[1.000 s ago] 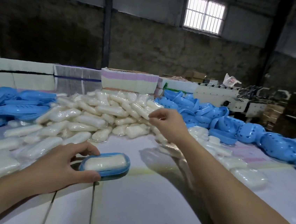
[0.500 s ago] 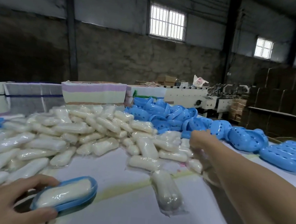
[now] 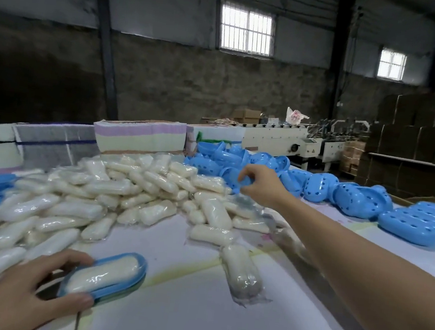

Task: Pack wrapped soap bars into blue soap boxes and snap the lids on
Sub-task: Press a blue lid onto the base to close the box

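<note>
- No lettering, brand, number or sign can be read anywhere in the head view
- The film wrappers on the soap bars [image 3: 133, 191] carry no print that shows; the blue soap boxes [image 3: 416, 226] are plain
- The white machine [image 3: 275, 141] at the back bears small dark marks, too small and blurred to make out; the white bag [image 3: 295, 116] above it has a pink pattern, not legible as text
</note>
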A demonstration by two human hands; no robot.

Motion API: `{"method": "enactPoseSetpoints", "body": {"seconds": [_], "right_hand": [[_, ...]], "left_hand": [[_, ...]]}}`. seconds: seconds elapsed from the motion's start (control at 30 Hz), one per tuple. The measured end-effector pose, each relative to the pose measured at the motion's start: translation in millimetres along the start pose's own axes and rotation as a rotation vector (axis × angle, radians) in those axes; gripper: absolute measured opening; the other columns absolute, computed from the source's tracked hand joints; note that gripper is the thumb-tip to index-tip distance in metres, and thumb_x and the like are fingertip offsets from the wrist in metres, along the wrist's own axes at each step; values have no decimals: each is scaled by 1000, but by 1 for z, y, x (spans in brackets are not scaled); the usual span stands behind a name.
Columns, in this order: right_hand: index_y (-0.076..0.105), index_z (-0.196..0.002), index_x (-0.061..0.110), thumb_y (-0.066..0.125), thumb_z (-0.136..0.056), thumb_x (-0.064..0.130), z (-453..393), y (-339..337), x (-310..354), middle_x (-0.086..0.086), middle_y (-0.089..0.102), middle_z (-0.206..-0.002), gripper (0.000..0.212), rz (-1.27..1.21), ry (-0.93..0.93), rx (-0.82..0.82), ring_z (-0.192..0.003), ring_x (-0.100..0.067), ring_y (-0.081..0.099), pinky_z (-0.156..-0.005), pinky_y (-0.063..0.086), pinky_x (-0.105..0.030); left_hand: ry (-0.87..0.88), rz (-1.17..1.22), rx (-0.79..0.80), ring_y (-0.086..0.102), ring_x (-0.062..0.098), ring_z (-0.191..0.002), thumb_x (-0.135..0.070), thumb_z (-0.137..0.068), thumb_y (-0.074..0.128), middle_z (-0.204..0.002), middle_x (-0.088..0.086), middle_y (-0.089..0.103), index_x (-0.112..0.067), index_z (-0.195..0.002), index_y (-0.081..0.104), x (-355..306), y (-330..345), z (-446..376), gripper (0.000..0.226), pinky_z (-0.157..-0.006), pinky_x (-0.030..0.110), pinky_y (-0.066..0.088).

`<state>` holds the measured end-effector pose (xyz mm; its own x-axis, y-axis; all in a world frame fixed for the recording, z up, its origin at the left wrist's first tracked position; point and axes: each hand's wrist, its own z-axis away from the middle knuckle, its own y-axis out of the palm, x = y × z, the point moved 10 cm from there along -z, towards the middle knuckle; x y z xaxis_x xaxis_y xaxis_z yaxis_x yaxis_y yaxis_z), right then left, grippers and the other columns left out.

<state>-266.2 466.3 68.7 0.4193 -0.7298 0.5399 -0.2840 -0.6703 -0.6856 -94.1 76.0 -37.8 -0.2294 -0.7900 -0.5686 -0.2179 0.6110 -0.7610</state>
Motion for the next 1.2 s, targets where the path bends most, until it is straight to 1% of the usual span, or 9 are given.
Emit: {"method": "enactPoseSetpoints", "body": {"seconds": [0.07, 0.2, 0.33, 0.43, 0.5, 0.67, 0.77, 0.93, 1.2], "right_hand": [[62, -79, 25, 73, -77, 0, 14, 17, 60, 9, 53, -75, 27, -208, -150, 100, -62, 2, 48, -65, 39, -18], [64, -82, 19, 76, -78, -3, 50, 56, 157, 12, 65, -73, 25, -608, -289, 423, -71, -2, 61, -65, 48, -15], [64, -84, 19, 69, -77, 0, 75, 93, 205, 1, 63, -70, 21, -1083, -140, 685, -66, -11, 61, -61, 47, -23], [67, -90, 15, 63, -87, -2, 98, 140, 203, -4, 67, -81, 18, -1218, 66, 831, -74, -15, 65, -67, 55, -26], [70, -91, 14, 60, -92, 4, 103, 161, 188, -4, 69, -87, 15, -1182, 149, 756, -79, -15, 65, -71, 53, -27], [70, -92, 2, 58, -96, 10, 92, 154, 166, -1, 65, -82, 15, -794, -14, 410, -71, -3, 58, -69, 46, -18], [73, -101, 13, 57, -98, 22, 102, 163, 169, 7, 70, -93, 18, -444, -128, 460, -86, -6, 59, -84, 46, -23], [62, -106, 49, 71, -81, 43, 115, 162, 179, 33, 63, -97, 27, -341, -240, 616, -91, 10, 58, -73, 44, -5], [56, -116, 50, 69, -57, 65, 111, 148, 175, 22, 57, -106, 62, -197, -316, 545, -97, 0, 55, -80, 47, -19]], "left_hand": [[18, 40, 7, 71, 0, -84, -89, -34, 76, -101, -21, 73, -54, -114, 64, -9, 1, -2, 88, -75, 18, 55], [31, 159, 27, 70, -3, -90, -65, -42, 92, -104, -21, 72, -46, -109, 65, -32, 2, 6, 75, -77, 12, 53], [-21, 260, 15, 69, -1, -99, -40, -50, 91, -109, -15, 74, -32, -120, 57, -28, 2, 7, 79, -88, 20, 54], [11, 231, 7, 64, -11, -101, -31, -63, 93, -112, -31, 68, -40, -122, 53, -31, 0, 9, 72, -81, 7, 48], [27, 218, 4, 64, -11, -99, -32, -65, 93, -109, -32, 68, -40, -116, 55, -30, -1, 9, 65, -74, 3, 45], [14, 212, -11, 64, -8, -105, -43, -60, 91, -111, -26, 69, -43, -117, 55, -26, -2, 7, 68, -86, 12, 51], [-2, 187, -8, 65, -6, -101, -45, -60, 91, -109, -18, 70, -44, -120, 51, -25, -2, 8, 72, -87, 17, 52], [35, 115, -12, 62, -11, -99, -42, -69, 89, -110, -22, 68, -43, -121, 53, -31, -4, 9, 64, -77, 4, 43], [45, 112, -5, 60, -12, -103, -41, -72, 87, -108, -33, 64, -42, -117, 54, -33, -4, 10, 55, -82, 6, 45]]}}
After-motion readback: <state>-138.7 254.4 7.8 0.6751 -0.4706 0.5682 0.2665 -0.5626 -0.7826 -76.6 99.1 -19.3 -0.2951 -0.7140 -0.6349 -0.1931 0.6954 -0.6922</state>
